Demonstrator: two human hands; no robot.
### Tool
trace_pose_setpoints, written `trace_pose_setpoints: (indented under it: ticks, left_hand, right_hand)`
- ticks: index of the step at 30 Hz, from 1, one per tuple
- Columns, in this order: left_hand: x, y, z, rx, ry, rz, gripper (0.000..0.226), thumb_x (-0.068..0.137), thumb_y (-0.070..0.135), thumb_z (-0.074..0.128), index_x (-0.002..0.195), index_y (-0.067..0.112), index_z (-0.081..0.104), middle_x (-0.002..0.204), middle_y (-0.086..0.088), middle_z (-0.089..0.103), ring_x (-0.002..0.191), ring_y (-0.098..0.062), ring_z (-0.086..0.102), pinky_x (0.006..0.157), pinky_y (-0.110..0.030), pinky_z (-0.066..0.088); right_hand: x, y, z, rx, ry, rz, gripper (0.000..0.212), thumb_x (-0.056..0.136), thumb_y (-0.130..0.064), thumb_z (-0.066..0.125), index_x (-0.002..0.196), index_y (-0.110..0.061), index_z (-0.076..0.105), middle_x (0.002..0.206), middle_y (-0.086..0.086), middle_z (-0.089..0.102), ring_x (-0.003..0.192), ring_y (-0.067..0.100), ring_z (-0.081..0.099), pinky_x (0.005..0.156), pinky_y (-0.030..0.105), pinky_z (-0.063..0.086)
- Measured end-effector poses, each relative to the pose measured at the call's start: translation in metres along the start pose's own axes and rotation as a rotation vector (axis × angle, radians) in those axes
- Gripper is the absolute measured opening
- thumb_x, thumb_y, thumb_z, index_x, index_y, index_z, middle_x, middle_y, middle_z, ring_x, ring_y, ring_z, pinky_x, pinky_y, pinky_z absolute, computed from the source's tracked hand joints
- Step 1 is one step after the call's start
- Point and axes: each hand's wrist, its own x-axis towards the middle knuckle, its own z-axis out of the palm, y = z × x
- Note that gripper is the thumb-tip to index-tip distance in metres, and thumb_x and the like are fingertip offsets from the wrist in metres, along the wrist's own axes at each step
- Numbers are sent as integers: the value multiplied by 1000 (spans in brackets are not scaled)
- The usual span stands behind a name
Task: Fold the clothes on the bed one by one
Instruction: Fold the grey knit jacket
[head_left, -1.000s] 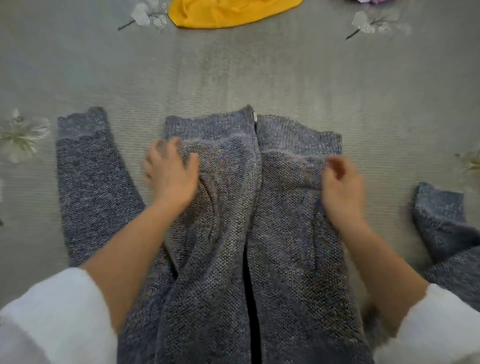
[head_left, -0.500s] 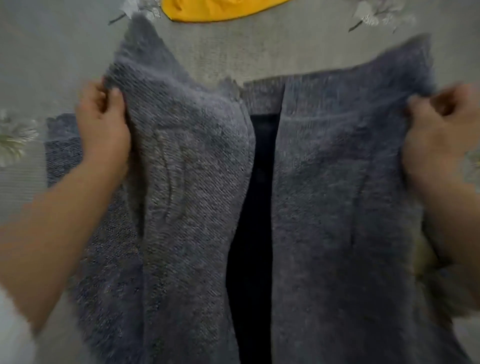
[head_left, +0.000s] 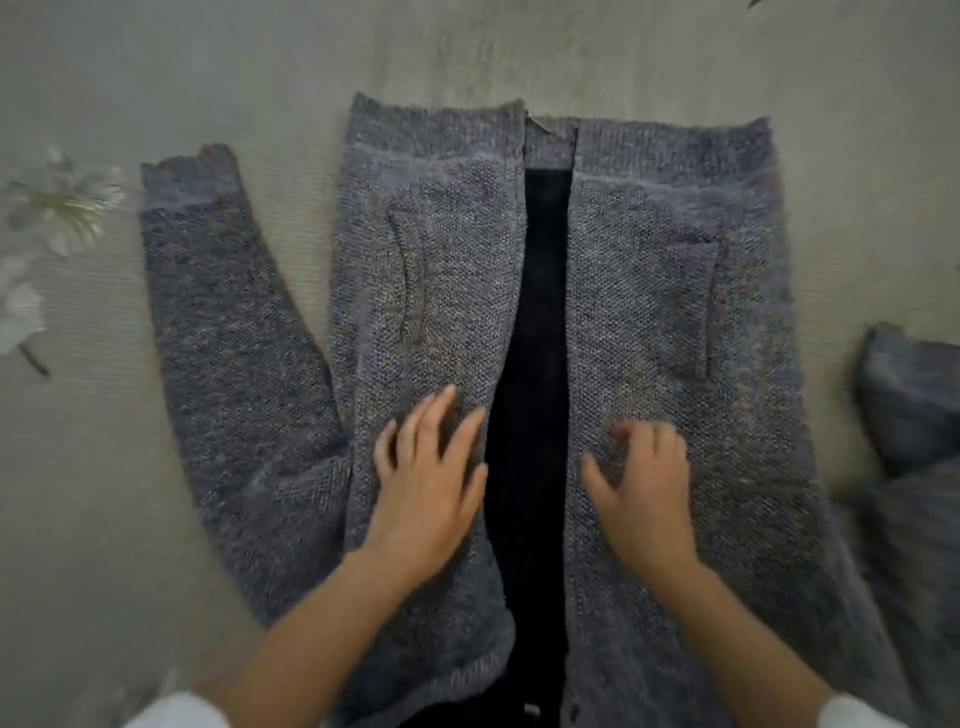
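Left hand (head_left: 426, 483): fingers straight and spread, flat on the left front panel, just beside the dark opening.
Right hand (head_left: 641, 499): on the right panel, fingers bent into the knit; it is blurred, so we cannot tell whether it pinches or presses.
Cardigan (head_left: 441, 270): grey knit, front-up on the bed (head_left: 156, 78), panels parted.
Sleeves: left sleeve (head_left: 234, 364) lies flat alongside; right sleeve (head_left: 909, 415) is bunched (partly cut off).
Step, our judgement: smoothing before folding. We'd sweep our palms outward, bring the panels edge to edge, then straighten the bunched sleeve.
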Motion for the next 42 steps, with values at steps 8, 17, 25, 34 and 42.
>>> trace_pose_setpoints:
  ticks: [8, 17, 25, 34, 42]
  left_hand:
    - [-112, 34, 14, -193, -405, -161, 80, 88, 58, 43, 149, 34, -3, 121, -1, 49, 104, -22, 57, 82, -35, 48]
    - [-138, 35, -4, -734, -753, -290, 86, 85, 8, 58, 152, 27, 7, 135, -5, 55, 122, -23, 53, 96, -27, 41]
    - [-189, 32, 9, -447, -661, -112, 59, 93, 15, 47, 148, 24, 29, 131, 0, 57, 114, -13, 55, 91, -11, 37]
    - [-258, -48, 30, -774, 61, -797, 31, 81, -17, 44, 90, 8, 59, 95, -15, 63, 98, -35, 60, 86, -39, 45]
    - [-283, -46, 37, -179, -234, -249, 38, 80, 22, 70, 118, 20, 66, 136, 5, 41, 125, -24, 30, 106, -33, 27]
  right_hand:
    - [-110, 5, 13, -108, -424, 81, 34, 93, -42, 51, 116, -22, 35, 109, -4, 46, 95, 13, 51, 72, 25, 46]
    - [-134, -22, -28, 529, -207, 170, 28, 88, -20, 53, 109, -32, 67, 67, 5, 62, 56, 19, 52, 54, 35, 45]
    - [-193, -5, 0, 238, -629, 96, 47, 94, -44, 52, 133, -17, 56, 125, -4, 59, 119, 15, 54, 98, 25, 42]
    - [-262, 64, 0, 496, 192, 711, 18, 86, 3, 52, 99, -3, 62, 92, 13, 59, 89, 28, 55, 77, 33, 39]
    - [-275, 58, 38, 363, -236, 543, 81, 61, -21, 85, 132, -10, 48, 129, 9, 44, 126, 28, 41, 109, 46, 36]
